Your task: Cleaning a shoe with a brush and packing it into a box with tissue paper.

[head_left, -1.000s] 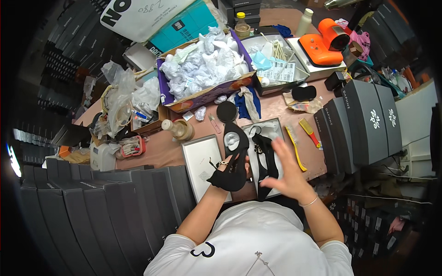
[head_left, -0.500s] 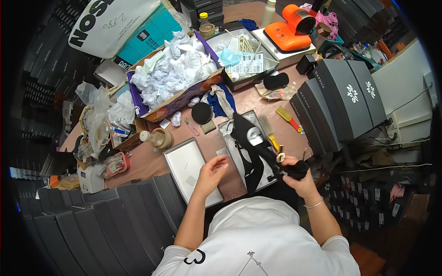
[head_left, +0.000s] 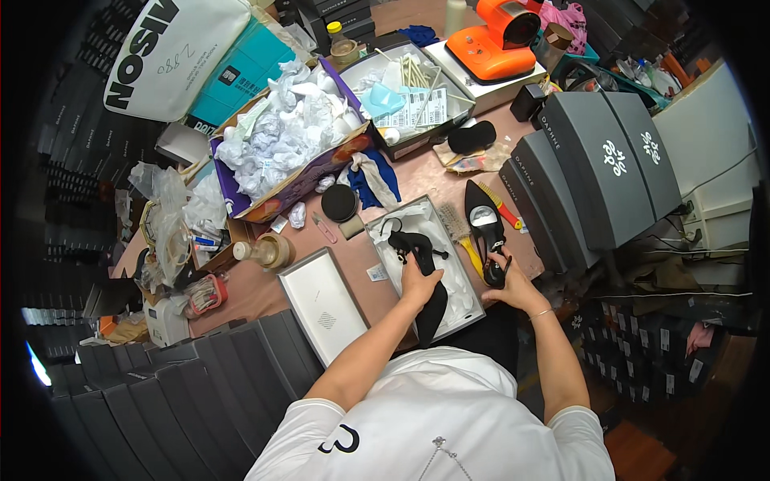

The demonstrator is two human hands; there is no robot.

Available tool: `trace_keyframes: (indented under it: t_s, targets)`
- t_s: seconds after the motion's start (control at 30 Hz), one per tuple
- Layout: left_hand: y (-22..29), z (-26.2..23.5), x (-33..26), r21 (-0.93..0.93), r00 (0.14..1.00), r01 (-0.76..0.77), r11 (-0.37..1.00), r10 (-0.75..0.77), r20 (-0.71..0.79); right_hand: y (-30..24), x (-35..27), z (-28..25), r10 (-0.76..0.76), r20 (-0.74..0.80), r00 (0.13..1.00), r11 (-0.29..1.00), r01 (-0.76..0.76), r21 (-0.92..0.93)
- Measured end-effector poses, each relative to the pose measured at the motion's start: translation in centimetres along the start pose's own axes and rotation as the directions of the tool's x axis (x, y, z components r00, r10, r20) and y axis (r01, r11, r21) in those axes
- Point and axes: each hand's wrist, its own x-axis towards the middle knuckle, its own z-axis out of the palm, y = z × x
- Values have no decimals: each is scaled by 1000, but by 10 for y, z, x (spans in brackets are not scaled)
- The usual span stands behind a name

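Observation:
My left hand (head_left: pixel 420 284) is closed round a black shoe (head_left: pixel 434 311) that lies over the open grey shoebox (head_left: pixel 475 318), its toe toward me. White tissue paper (head_left: pixel 460 290) lines that box. To the right, my right hand (head_left: pixel 517 290) grips a second black shoe (head_left: pixel 484 226) by its heel end. This one has a pointed toe facing away, a pale insole and an ornament at the strap. A yellow-handled brush (head_left: pixel 472 255) lies between the box and the right shoe. Partly behind that shoe is a red-and-yellow brush (head_left: pixel 508 215).
Left of the box lies a lid (head_left: pixel 325 309), white inside. Farther back are a round black pad (head_left: pixel 340 203), a purple carton (head_left: pixel 233 192) of crumpled paper and an orange device (head_left: pixel 491 56). Grey shoeboxes stand stacked at right (head_left: pixel 585 168) and lower left (head_left: pixel 216 369).
My left hand has moved right and taken hold of the shoe over the box. My right hand has turned its shoe toe-away and set it right of the box. The view has shifted slightly.

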Motion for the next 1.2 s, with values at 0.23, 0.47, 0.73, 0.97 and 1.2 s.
trace_keyframes:
  t_s: [0.23, 0.47, 0.73, 0.97, 1.2]
  targets:
    - [81, -51, -83, -498, 990, -115, 860, 142, 16, -83, -11, -58, 0, -40, 999, 906, 17, 423]
    - [109, -103, -129, -92, 829, -554, 828, 558, 31, -173, 18, -46, -351, -112, 930, 681, 336, 650]
    - [99, -150, -141, -473, 918, -272, 838, 373, 133, -121, 38, 66, -168, 96, 981, 817, 84, 570]
    - [101, -178, -120, -334, 786, -346, 877, 465, 407, -210, 29, 5, -630, 25, 776, 678, 534, 506]
    - [59, -170, -90, 189, 869, -492, 850, 465, 170, -192, 10, 36, -608, 56, 792, 774, 574, 267]
